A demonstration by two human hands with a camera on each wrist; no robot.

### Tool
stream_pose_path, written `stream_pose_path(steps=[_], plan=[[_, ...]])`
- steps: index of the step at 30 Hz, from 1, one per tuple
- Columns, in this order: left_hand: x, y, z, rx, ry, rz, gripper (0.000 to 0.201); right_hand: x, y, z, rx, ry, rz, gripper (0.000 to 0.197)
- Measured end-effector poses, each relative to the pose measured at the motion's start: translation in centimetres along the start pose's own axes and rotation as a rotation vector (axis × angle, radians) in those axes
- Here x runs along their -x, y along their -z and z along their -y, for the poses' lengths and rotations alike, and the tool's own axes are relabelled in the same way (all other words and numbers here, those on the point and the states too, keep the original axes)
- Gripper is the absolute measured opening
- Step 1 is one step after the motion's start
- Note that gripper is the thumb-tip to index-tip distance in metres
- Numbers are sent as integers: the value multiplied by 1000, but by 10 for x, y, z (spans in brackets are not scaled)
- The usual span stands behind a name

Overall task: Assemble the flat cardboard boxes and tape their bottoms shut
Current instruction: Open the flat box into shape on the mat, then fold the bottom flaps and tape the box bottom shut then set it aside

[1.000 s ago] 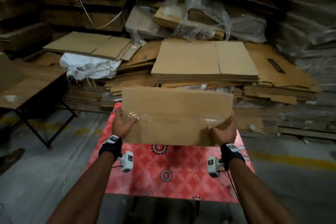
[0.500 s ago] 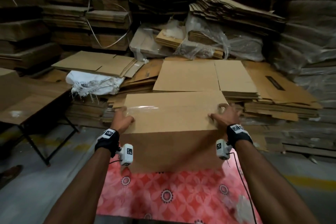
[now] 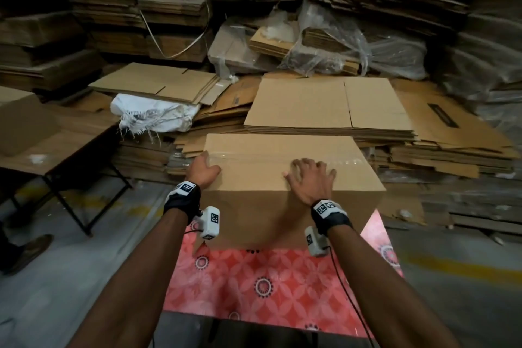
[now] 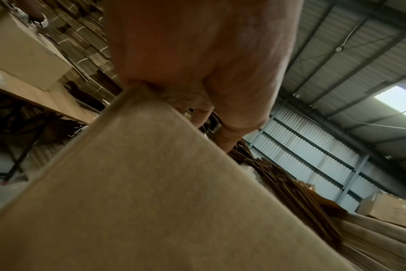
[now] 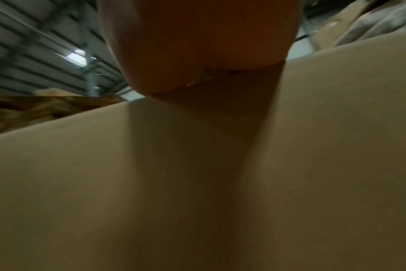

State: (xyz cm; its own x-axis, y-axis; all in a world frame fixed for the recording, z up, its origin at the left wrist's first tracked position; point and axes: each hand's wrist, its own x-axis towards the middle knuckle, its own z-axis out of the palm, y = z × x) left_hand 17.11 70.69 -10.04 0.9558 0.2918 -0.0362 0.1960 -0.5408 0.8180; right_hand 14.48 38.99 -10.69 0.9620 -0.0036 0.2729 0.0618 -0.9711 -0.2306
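Note:
An assembled brown cardboard box [image 3: 254,181] stands on the red patterned table [image 3: 268,277], its closed flaps facing up. A strip of clear tape [image 3: 248,157] runs along the flap seam. My left hand [image 3: 203,169] rests on the top's left edge at the tape's end, thumb on top. My right hand [image 3: 310,178] lies flat with fingers spread on the top, right of centre, over the seam. The left wrist view shows the left hand [image 4: 197,55] over a corner of the box [image 4: 151,192]. In the right wrist view the right hand's palm [image 5: 197,36] presses on the box [image 5: 127,183].
A stack of flat cardboard boxes [image 3: 324,104] lies just behind the table. More flats, a white sack [image 3: 152,114] and plastic-wrapped bundles [image 3: 353,48] pile up beyond. A side table [image 3: 56,155] with a box [image 3: 19,118] stands left; a person's shoe [image 3: 31,251] is on the floor.
The box has tipped from a raised tilt to stand on the table with the taped face up. My right hand slid from the right edge inward along the seam.

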Motion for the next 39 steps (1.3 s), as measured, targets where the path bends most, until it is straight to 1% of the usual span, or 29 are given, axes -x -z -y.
stream_pose_path(steps=[2, 4, 6, 8, 10, 12, 14, 15, 18, 20, 22, 24, 26, 27, 30, 32, 33, 34, 35, 37, 39], plan=[[3, 1, 3, -25, 14, -23, 73, -1, -2, 3, -46, 77, -19, 56], [6, 2, 7, -29, 48, -19, 71, -10, -4, -5, -64, 122, -6, 52], [10, -2, 11, 32, 90, 8, 72, -20, -6, -13, -46, 90, 24, 43], [14, -14, 20, 113, 128, 47, 77, -23, -13, -10, -42, 55, 63, 39], [20, -33, 34, 205, 146, 85, 79, -14, -26, 2, -52, 81, 122, 39], [40, -46, 39, 266, 141, 80, 69, -1, -42, 14, -101, 80, 163, 42], [60, -51, 41, 316, 120, 38, 56, 11, -53, 22, -137, 27, 155, 50], [65, -53, 46, 354, 124, 22, 54, 15, -56, 23, -152, 6, 139, 54], [79, -53, 53, 559, 130, -6, 61, 22, -55, 16, -253, 19, 94, 56], [89, -54, 53, 635, 114, -16, 65, 23, -51, 8, -324, 50, 85, 54], [100, -59, 53, 629, 78, -5, 71, 28, -52, -3, -361, 65, 85, 54], [113, -71, 61, 604, 58, 20, 79, 40, -62, -19, -390, 61, 117, 57], [122, -85, 73, 584, 79, 53, 88, 55, -78, -33, -393, 68, 179, 66], [125, -92, 79, 572, 88, 58, 89, 62, -86, -37, -373, 73, 201, 68], [127, -101, 81, 601, 120, 47, 86, 70, -101, -27, -285, 61, 200, 60], [122, -102, 81, 627, 156, 59, 87, 69, -102, -4, -263, 95, 233, 62], [120, -102, 82, 629, 163, 71, 86, 68, -103, 9, -262, 139, 261, 65], [118, -103, 86, 624, 161, 78, 80, 68, -105, 23, -266, 184, 289, 68], [117, -102, 89, 612, 158, 95, 70, 69, -107, 38, -271, 218, 305, 72], [116, -101, 97, 606, 165, 143, 49, 72, -110, 60, -261, 239, 309, 79], [114, -98, 107, 610, 171, 172, 40, 77, -113, 69, -195, 259, 317, 89]])
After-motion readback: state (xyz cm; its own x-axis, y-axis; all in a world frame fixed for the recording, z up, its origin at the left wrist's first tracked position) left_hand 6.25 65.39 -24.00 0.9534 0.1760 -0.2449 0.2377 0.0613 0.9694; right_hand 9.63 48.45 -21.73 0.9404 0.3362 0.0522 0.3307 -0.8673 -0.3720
